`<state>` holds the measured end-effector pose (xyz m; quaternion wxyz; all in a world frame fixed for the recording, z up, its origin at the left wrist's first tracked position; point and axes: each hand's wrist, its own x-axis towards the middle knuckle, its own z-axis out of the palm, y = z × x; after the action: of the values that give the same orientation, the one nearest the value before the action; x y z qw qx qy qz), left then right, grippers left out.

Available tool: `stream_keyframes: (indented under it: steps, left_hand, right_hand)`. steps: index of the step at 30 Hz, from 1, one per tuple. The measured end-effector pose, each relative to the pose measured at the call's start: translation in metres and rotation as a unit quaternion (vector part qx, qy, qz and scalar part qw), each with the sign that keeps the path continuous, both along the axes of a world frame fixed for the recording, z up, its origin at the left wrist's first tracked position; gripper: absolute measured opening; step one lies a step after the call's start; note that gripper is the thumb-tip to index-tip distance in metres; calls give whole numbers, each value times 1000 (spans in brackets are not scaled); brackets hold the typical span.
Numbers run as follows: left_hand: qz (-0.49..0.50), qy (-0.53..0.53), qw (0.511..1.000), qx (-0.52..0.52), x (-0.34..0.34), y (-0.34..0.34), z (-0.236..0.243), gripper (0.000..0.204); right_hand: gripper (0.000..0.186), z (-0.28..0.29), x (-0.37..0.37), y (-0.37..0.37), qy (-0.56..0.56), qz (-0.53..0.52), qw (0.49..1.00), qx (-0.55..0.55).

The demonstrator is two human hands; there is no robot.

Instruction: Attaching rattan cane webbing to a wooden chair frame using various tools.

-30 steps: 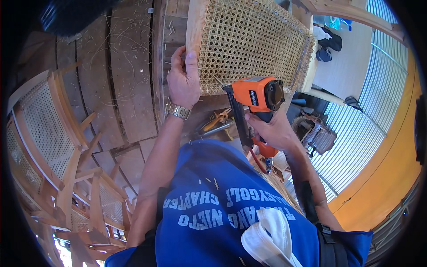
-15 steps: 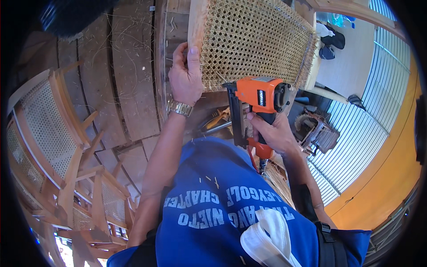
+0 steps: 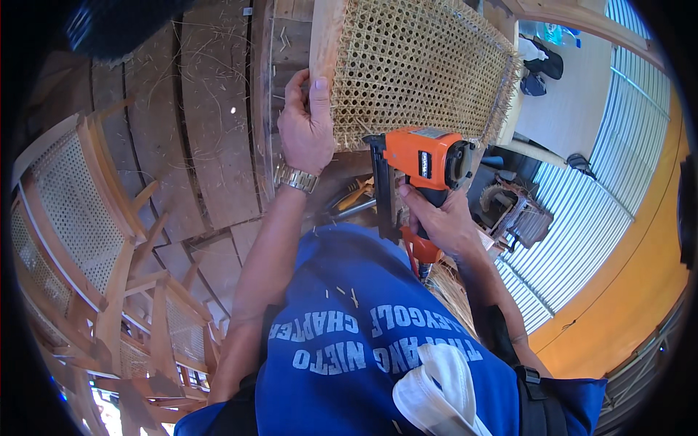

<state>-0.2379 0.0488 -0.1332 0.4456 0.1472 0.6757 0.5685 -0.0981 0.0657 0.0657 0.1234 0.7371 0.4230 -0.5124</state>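
Observation:
A wooden frame (image 3: 325, 43) with woven cane webbing (image 3: 414, 69) across it lies in front of me, strands sticking out along its near and right edges. My left hand (image 3: 307, 131) grips the frame's left rail near the corner, thumb on top and fingers curled over the outer side. In my right hand (image 3: 443, 221) is an orange and black pneumatic staple gun (image 3: 422, 156), my fingers wrapped round its handle. The gun's nose is at the frame's near edge; whether it touches cannot be made out. An air fitting (image 3: 425, 270) shows at the handle's base.
Wooden chairs with cane panels (image 3: 76, 203) stand at the left on a plank floor (image 3: 211, 131) strewn with cane scraps. Below the frame lies a yellow-handled tool (image 3: 352, 195). A dusty machine (image 3: 520, 214) sits at the right, and a pale tabletop (image 3: 574, 94) carries dark bundles.
The staple gun and my right hand have shifted very slightly, the gun's lower end tipping a little leftward. My left hand stays on the frame rail.

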Motion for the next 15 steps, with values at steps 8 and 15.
stream_keyframes:
  steps: [8,15]
  left_hand:
    - [13,37,999,21,1,1,-9,53]
    - [5,104,994,-26,3,2,-16,57]
  right_hand:
    - [16,-6,9,-16,41,74,993,83]
    - [19,39,109,-37,93,53,984,145]
